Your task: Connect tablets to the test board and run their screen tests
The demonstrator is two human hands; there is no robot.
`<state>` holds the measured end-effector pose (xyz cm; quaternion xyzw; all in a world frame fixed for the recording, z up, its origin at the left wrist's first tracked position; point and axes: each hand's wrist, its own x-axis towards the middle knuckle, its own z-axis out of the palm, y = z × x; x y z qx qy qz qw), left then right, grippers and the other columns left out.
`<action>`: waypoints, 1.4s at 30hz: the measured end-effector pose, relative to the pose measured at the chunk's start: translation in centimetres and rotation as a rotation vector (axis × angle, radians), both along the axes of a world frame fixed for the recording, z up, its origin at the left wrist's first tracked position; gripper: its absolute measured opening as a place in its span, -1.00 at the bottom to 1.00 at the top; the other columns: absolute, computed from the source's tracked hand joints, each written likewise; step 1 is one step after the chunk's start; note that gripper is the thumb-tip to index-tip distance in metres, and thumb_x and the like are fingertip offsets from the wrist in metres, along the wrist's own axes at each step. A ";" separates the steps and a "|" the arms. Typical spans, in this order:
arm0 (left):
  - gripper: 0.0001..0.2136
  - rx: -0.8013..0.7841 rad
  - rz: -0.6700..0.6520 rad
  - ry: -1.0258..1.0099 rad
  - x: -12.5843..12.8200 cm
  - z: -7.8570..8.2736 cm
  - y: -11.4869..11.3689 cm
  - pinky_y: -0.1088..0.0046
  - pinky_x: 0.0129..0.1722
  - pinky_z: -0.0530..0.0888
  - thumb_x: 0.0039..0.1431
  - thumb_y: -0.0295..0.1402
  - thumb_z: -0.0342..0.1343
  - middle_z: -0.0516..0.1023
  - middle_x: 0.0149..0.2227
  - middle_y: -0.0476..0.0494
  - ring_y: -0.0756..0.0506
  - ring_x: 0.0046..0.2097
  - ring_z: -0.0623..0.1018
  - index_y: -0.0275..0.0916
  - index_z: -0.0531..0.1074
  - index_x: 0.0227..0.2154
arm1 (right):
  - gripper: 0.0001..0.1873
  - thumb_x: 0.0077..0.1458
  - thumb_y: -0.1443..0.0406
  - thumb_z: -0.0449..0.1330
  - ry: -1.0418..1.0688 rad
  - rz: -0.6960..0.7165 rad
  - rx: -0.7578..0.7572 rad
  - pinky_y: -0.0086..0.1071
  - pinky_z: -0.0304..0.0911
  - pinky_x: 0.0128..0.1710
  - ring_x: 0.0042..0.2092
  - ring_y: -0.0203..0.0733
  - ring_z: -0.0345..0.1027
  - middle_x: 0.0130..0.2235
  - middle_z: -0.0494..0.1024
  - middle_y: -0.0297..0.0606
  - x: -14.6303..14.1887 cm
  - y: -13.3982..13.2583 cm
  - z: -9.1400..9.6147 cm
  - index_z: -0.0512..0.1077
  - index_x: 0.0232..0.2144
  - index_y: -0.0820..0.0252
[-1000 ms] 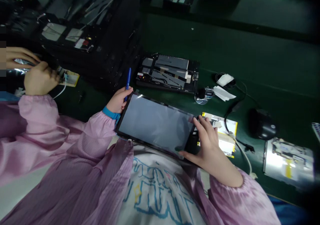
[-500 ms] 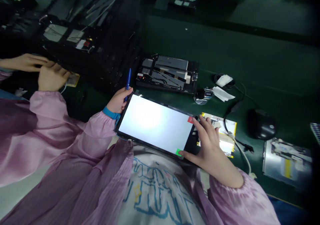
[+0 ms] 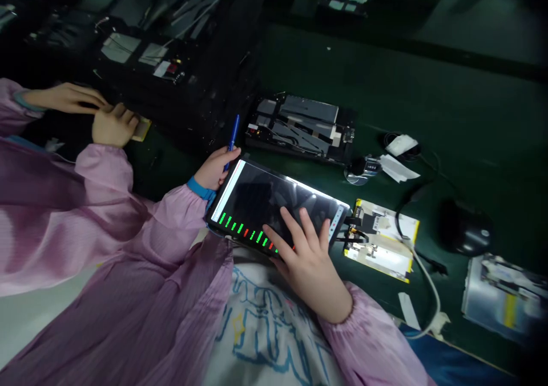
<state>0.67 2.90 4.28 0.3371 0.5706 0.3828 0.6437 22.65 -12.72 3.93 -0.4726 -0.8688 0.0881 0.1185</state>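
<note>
A tablet-like display panel (image 3: 261,194) is tilted in front of my body, its screen dark with green and red text lines along the near edge. My left hand (image 3: 214,170) grips its left end and also holds a blue pen (image 3: 234,132) upright between the fingers. Over the right part of the screen, my right hand (image 3: 312,260) is spread open; whether its fingertips touch the glass I cannot tell. Black flat cables run from the panel's right end to a battery-and-board assembly (image 3: 385,232) with yellow edges on the table.
Beyond the panel lies an opened device (image 3: 299,126) with exposed insides. Taller stacks of such devices (image 3: 141,49) stand at left, near a co-worker's hands (image 3: 113,124). At right are a metal tape-like roll (image 3: 362,169), cables, a black scanner-like object (image 3: 466,229) and a silver module (image 3: 496,294).
The screen has gone from white with red and green corner squares to dark with text lines. My right hand has moved left from the panel's right edge over the screen.
</note>
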 end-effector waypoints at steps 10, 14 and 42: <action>-0.76 0.009 0.017 -0.010 0.0 -0.4 0.0 0.57 -0.79 -0.18 0.15 -0.28 0.13 0.12 -0.75 0.19 0.18 -0.80 0.04 -0.25 0.23 -0.50 | -0.62 0.13 0.27 0.16 0.089 -0.025 0.045 0.37 -0.26 0.21 0.36 0.20 -0.21 0.27 0.19 -0.04 0.1 -0.4 -0.5 0.38 0.03 0.10; -0.74 -0.004 0.012 -0.024 0.1 -0.2 -0.1 0.56 -0.77 -0.19 0.15 -0.27 0.15 0.11 -0.75 0.20 0.18 -0.80 0.03 -0.25 0.21 -0.52 | -0.70 0.13 0.28 0.16 0.112 -0.033 0.058 0.38 -0.24 0.20 0.36 0.20 -0.21 0.25 0.25 -0.07 0.4 -0.6 -0.6 0.43 -0.06 0.08; -0.93 -0.010 -0.009 0.053 -0.3 1.0 0.9 0.69 -0.84 -0.03 0.12 -0.42 0.03 0.12 -0.77 0.18 0.16 -0.80 0.05 -0.24 0.28 -0.45 | -0.71 0.13 0.11 0.02 0.057 -0.803 -0.028 -0.12 0.27 -0.25 -0.26 0.02 0.34 -0.37 0.44 -0.08 18.6 1.3 -3.9 0.40 -0.43 0.17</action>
